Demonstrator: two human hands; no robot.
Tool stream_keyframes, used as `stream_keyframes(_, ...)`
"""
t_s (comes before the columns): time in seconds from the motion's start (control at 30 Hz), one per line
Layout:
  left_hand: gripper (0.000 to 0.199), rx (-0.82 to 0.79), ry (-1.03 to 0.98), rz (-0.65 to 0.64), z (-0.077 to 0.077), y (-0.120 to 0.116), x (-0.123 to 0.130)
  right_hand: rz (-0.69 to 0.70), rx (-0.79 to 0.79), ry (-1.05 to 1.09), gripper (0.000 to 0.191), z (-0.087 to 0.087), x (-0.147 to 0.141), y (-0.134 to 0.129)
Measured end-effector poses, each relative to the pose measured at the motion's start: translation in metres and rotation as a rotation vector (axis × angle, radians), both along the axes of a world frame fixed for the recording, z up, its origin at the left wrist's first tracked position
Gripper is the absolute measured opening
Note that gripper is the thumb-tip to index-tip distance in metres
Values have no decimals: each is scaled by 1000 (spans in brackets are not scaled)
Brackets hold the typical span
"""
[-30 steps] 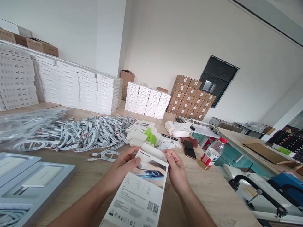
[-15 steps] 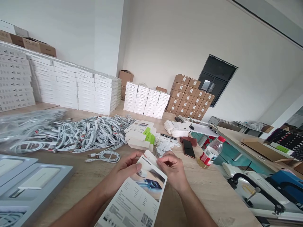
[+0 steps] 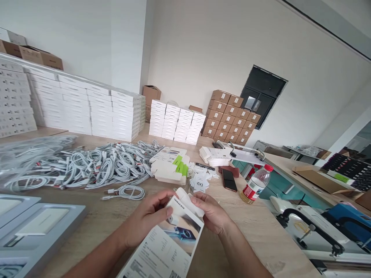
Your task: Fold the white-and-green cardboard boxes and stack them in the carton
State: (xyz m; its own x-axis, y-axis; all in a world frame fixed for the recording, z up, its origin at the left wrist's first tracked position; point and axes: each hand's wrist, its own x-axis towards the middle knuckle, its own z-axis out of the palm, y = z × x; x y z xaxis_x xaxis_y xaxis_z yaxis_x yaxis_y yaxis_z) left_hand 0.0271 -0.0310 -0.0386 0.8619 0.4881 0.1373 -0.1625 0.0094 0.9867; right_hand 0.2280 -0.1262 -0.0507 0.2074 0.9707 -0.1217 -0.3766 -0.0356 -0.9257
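While the printed white box (image 3: pixel 162 251) leans at a slant between your forearms, just above the near part of the wooden table (image 3: pixel 255 247), your left hand (image 3: pixel 153 210) grips its upper left edge, thumb on the printed face. Your right hand (image 3: pixel 211 211) is closed to a narrow pinch on the raised flap (image 3: pixel 183 198) at the box's far end. To the left of your left forearm sit the pale grey trays (image 3: pixel 66 222), one holding a flat white device (image 3: pixel 43 221). A little beyond your hands lie a single coiled cable (image 3: pixel 130 192) on the left, a spread of white cards (image 3: pixel 199 182) ahead, then a dark phone (image 3: pixel 229 179) and a red-capped bottle (image 3: pixel 256 184) on the right. Past the lone coil, a heap of cables (image 3: pixel 116 162) runs up to some pale cartons (image 3: pixel 168 170) with green panels. Farther back you have stacked white boxes (image 3: pixel 176 121), and behind them brown cartons (image 3: pixel 228 116) near a dark-framed window (image 3: pixel 265 92) in the wall.
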Motion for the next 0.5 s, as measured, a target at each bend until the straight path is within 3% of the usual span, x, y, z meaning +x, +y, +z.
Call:
stream_keyframes(0.27,47,-11,45,4,4,-3,0,-94,131,-304,30,3,0,-3)
stream_keyframes(0.4,58,12,57,32,4,-2,-1,-85,146,-360,31,8,-3,-5)
stream_keyframes(0.5,54,50,77,43,2,0,0,-65,138,-348,32,8,-5,-6)
